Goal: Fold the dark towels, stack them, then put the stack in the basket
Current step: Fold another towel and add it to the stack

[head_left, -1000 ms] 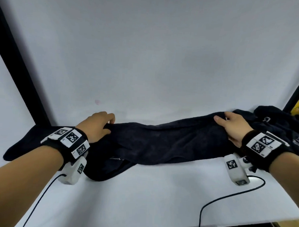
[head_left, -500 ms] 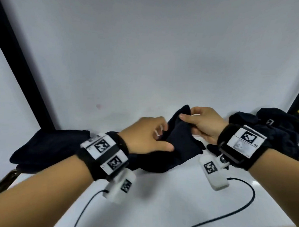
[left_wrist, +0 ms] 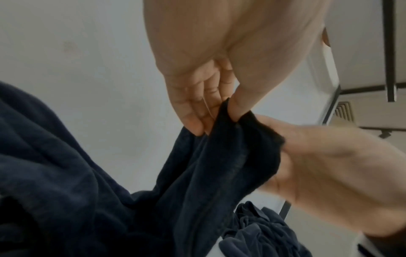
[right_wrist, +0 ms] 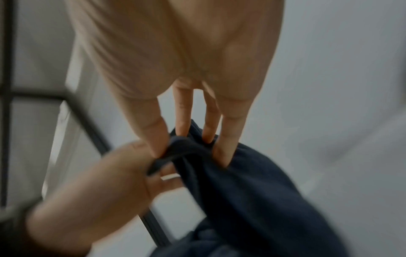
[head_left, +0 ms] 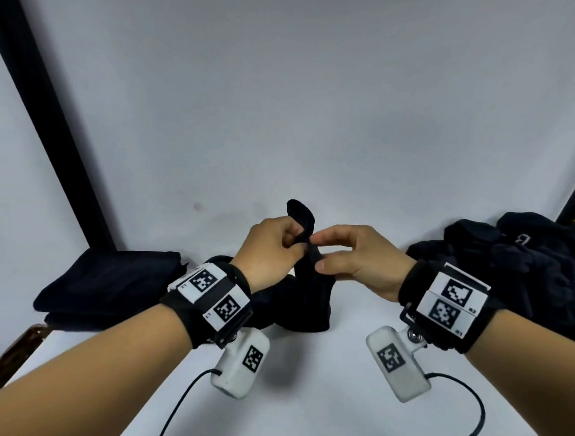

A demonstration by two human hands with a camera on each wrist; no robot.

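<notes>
Towels are the whole business here, and the biggest mass of them is the loose heap point(head_left: 508, 260) bunched at the right edge of the white table point(head_left: 321, 400), none of it folded yet. At the left edge lies the folded stack point(head_left: 109, 279), flat and squared, well apart from the heap. Between them, near the middle of the table, hangs the towel being worked point(head_left: 306, 294): a second ago it lay stretched long across the table with one hand at each end, and now its two ends have been brought together and lifted, so the cloth droops doubled with its lower part resting on the table. The left hand point(head_left: 271, 250) pinches one end between thumb and curled fingers; the right hand point(head_left: 353, 257) pinches the other, thumb against fingertips, the two hands almost touching. That meeting of ends looks like the first halving fold, made in the air. Judging from this, the towel needs laying flat and folding again before joining the stack. No basket is visible.
</notes>
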